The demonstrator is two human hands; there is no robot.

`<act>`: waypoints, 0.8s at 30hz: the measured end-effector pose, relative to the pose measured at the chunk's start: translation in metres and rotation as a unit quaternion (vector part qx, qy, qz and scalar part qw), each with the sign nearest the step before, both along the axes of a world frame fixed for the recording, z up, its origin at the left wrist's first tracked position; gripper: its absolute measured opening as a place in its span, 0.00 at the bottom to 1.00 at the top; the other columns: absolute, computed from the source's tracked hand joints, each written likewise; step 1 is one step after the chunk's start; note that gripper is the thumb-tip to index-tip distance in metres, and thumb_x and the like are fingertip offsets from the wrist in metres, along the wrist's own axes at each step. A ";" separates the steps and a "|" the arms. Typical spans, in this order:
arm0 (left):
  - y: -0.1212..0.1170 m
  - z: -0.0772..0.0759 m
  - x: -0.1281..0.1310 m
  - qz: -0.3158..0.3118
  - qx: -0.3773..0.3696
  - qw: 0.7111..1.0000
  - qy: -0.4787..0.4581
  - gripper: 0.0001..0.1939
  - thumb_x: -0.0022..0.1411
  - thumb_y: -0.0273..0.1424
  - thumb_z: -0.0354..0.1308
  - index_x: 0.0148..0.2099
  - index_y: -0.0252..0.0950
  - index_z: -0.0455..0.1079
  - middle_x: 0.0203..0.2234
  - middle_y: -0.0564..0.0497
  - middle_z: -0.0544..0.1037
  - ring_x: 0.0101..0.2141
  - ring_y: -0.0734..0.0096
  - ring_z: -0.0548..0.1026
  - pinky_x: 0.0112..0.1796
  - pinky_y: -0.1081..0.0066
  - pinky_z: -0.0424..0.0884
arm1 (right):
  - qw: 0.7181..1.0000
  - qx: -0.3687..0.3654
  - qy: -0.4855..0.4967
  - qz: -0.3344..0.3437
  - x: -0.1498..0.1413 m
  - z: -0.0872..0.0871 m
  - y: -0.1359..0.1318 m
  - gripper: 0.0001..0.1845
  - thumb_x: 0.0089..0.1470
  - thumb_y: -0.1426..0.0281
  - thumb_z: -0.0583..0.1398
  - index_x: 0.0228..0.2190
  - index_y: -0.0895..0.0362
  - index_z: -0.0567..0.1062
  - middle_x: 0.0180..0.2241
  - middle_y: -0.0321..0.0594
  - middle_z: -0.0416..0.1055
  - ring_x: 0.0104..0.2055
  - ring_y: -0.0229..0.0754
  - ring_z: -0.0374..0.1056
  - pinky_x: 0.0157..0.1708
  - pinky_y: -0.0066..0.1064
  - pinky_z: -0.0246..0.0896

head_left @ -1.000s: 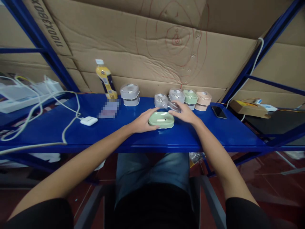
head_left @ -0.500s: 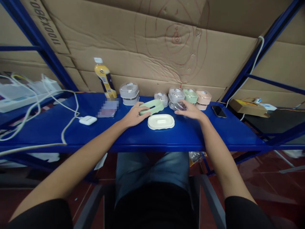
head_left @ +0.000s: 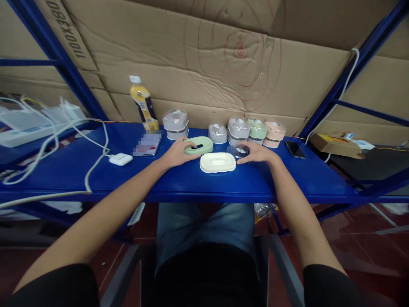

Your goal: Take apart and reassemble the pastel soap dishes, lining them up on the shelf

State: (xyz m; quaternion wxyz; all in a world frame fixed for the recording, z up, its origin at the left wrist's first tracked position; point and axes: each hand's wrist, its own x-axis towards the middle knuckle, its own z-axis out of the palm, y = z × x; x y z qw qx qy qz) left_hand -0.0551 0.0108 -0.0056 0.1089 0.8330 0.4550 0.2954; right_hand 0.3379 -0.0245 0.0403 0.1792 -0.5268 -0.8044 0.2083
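My left hand [head_left: 180,153] grips the left end of a green oval tray [head_left: 204,146] with a slot in its middle, low over the blue table or resting on it. A cream oval base [head_left: 218,162] lies on the table between my hands, its hollow facing up. On the right, my right hand [head_left: 254,152] has its fingers around a clear plastic lid [head_left: 235,152], close to the tabletop behind the base. The right part of the lid is hidden under that hand.
Along the back stand several lidded boxes: grey [head_left: 175,123], small grey [head_left: 217,133], taller grey [head_left: 238,130], green [head_left: 257,129] and peach [head_left: 275,133]. A yellow drink bottle [head_left: 143,104], a white earphone case [head_left: 120,159] with cable, and a phone [head_left: 295,149] lie further out.
My left hand has lifted the green tray off the cream base and carried it left, lowering it behind. My right hand has moved the clear lid right and down to the table.
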 end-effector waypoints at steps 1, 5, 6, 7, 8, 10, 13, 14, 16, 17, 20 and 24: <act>-0.002 0.001 0.001 0.000 0.009 1.000 -0.015 0.28 0.62 0.53 0.71 0.55 0.39 0.84 0.58 0.40 0.75 0.62 0.40 0.76 0.69 0.42 0.70 | 1.000 -0.005 0.000 0.001 0.000 0.001 0.000 0.52 0.41 0.51 0.81 0.65 0.54 0.80 0.64 0.52 0.80 0.64 0.67 0.77 0.66 0.58 0.72; -0.019 0.009 0.012 -0.054 0.063 0.993 -0.079 0.26 0.68 0.52 0.68 0.59 0.41 0.82 0.64 0.40 0.75 0.66 0.43 0.74 0.71 0.43 0.67 | 1.000 -0.004 0.019 -0.022 0.008 0.005 0.001 0.51 0.41 0.48 0.80 0.63 0.53 0.81 0.62 0.51 0.81 0.62 0.65 0.78 0.66 0.56 0.73; -0.024 0.011 0.018 -0.081 0.067 0.991 -0.086 0.27 0.68 0.52 0.68 0.60 0.41 0.81 0.64 0.40 0.75 0.67 0.43 0.74 0.71 0.44 0.67 | 0.999 0.008 0.033 -0.041 0.012 0.007 0.001 0.50 0.42 0.46 0.80 0.63 0.53 0.81 0.61 0.51 0.81 0.61 0.64 0.78 0.66 0.57 0.73; -0.030 0.012 0.024 -0.110 0.064 0.988 -0.086 0.29 0.68 0.52 0.68 0.62 0.41 0.80 0.64 0.40 0.76 0.66 0.44 0.74 0.71 0.45 0.67 | 0.996 0.027 0.051 -0.061 0.016 0.009 0.000 0.50 0.43 0.44 0.79 0.63 0.52 0.81 0.59 0.50 0.82 0.60 0.63 0.79 0.65 0.58 0.73; -0.035 0.013 0.031 -0.135 0.056 0.986 -0.081 0.30 0.68 0.53 0.69 0.64 0.41 0.79 0.63 0.40 0.76 0.66 0.44 0.75 0.71 0.45 0.68 | 0.993 0.051 0.074 -0.078 0.019 0.011 0.000 0.49 0.45 0.42 0.78 0.63 0.52 0.81 0.58 0.50 0.82 0.59 0.62 0.79 0.65 0.59 0.73; -0.044 0.013 0.043 -0.163 0.036 0.984 -0.064 0.33 0.67 0.52 0.69 0.67 0.41 0.77 0.63 0.40 0.77 0.65 0.44 0.76 0.70 0.46 0.69 | 0.983 0.100 0.125 -0.085 0.021 0.014 -0.002 0.47 0.50 0.40 0.75 0.64 0.51 0.81 0.59 0.49 0.82 0.60 0.62 0.78 0.66 0.61 0.71; -0.050 0.012 0.055 -0.166 0.018 0.985 -0.039 0.37 0.66 0.51 0.71 0.70 0.41 0.74 0.64 0.40 0.77 0.65 0.44 0.77 0.69 0.45 0.70 | 0.974 0.144 0.175 -0.015 0.010 0.016 -0.006 0.44 0.52 0.42 0.75 0.65 0.48 0.81 0.65 0.46 0.80 0.65 0.62 0.75 0.69 0.62 0.67; -0.051 0.011 0.057 -0.163 0.015 0.986 -0.035 0.39 0.64 0.51 0.72 0.71 0.40 0.72 0.64 0.39 0.77 0.65 0.43 0.76 0.69 0.44 0.70 | 0.973 0.148 0.175 0.021 0.003 0.015 -0.008 0.45 0.51 0.43 0.76 0.65 0.47 0.81 0.66 0.46 0.79 0.66 0.62 0.74 0.70 0.61 0.67; -0.050 0.009 0.058 -0.151 0.008 0.988 -0.038 0.46 0.60 0.51 0.75 0.74 0.39 0.68 0.67 0.37 0.76 0.67 0.39 0.75 0.69 0.43 0.70 | 0.974 0.146 0.152 0.087 -0.015 0.012 -0.010 0.45 0.50 0.45 0.77 0.65 0.48 0.81 0.66 0.47 0.79 0.67 0.62 0.74 0.70 0.59 0.67; -0.049 0.008 0.058 -0.143 0.001 0.989 -0.045 0.51 0.58 0.51 0.77 0.76 0.38 0.66 0.68 0.35 0.75 0.68 0.37 0.75 0.69 0.42 0.70 | 0.974 0.143 0.135 0.114 -0.024 0.010 -0.011 0.45 0.49 0.46 0.78 0.65 0.48 0.81 0.65 0.47 0.79 0.66 0.62 0.74 0.69 0.59 0.68; -0.045 0.003 0.058 -0.122 -0.037 0.989 -0.076 0.64 0.50 0.51 0.81 0.80 0.35 0.56 0.69 0.30 0.75 0.68 0.33 0.75 0.68 0.40 0.72 | 0.972 0.143 0.092 0.164 -0.048 0.004 -0.012 0.46 0.48 0.48 0.79 0.65 0.48 0.81 0.59 0.47 0.81 0.61 0.60 0.77 0.66 0.59 0.71; -0.042 -0.001 0.062 -0.120 -0.073 0.984 -0.108 0.72 0.46 0.51 0.82 0.82 0.34 0.49 0.67 0.27 0.76 0.66 0.29 0.77 0.65 0.37 0.73 | 0.970 0.143 0.073 0.180 -0.064 -0.001 -0.010 0.46 0.50 0.49 0.79 0.66 0.45 0.80 0.58 0.45 0.80 0.60 0.60 0.77 0.65 0.59 0.72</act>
